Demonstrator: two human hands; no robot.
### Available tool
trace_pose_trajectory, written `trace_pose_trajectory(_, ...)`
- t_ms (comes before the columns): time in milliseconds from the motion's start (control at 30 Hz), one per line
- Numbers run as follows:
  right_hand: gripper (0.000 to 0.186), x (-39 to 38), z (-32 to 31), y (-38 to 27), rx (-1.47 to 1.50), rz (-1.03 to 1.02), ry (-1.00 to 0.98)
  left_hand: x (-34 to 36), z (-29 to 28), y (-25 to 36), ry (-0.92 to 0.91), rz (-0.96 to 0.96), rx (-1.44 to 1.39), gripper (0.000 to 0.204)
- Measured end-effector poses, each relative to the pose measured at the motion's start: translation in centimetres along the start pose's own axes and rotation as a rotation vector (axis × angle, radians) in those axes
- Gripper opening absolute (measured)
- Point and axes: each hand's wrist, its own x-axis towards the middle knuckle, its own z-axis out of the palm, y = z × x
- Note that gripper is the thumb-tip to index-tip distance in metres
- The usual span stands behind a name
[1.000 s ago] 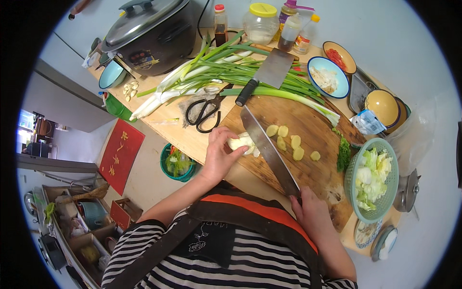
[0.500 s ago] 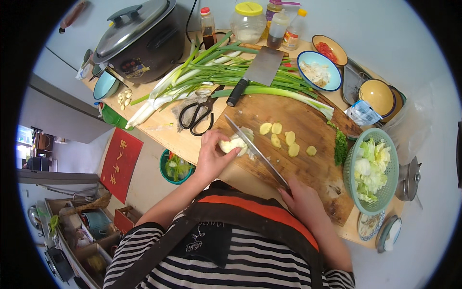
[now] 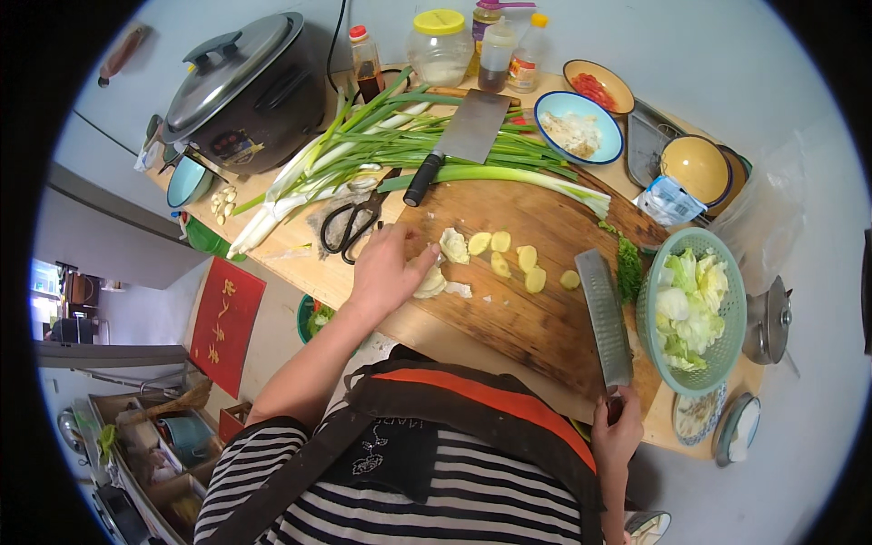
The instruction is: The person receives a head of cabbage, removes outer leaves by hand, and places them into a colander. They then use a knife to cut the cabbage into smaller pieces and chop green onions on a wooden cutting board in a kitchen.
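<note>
My right hand (image 3: 618, 429) grips a knife by its handle, near the front edge of the wooden cutting board (image 3: 527, 336). Its broad blade (image 3: 604, 318) lies over the board's right part, pointing away from me. At the board's left edge my left hand (image 3: 391, 265) looks open, with its thumb beside pale, layered vegetable pieces (image 3: 431, 285); some of its fingers are hidden. Another pale chunk (image 3: 454, 245) sits just beyond the thumb. Several yellow ginger slices (image 3: 527, 258) are spread across the board's middle.
A cleaver (image 3: 470, 127) rests on long scallions (image 3: 363, 145) behind the board. Black scissors (image 3: 351, 225) lie left. A green colander (image 3: 699, 363) of lettuce stands right. At the back are bowls (image 3: 579, 159), bottles (image 3: 367, 68) and a large cooker (image 3: 250, 109).
The knife has moved right, away from the pale vegetable, and its blade has turned to point away from me. My left hand has loosened around the vegetable, now in separate pieces on the board.
</note>
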Motion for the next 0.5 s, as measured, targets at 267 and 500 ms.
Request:
trace_pose_trajectory(267, 0.027, -2.0, 0.7, 2.4, -0.034, -0.047, 0.074, 4.6, 1.9, 2.6, -0.324, 0.137, 0.307, 0.040)
trace_pose_trajectory(500, 0.027, -1.7, 0.5, 2.9, -0.017, -0.048, 0.105, 5.7, 3.4, 1.6, -0.393, 0.225, 0.056, 0.043)
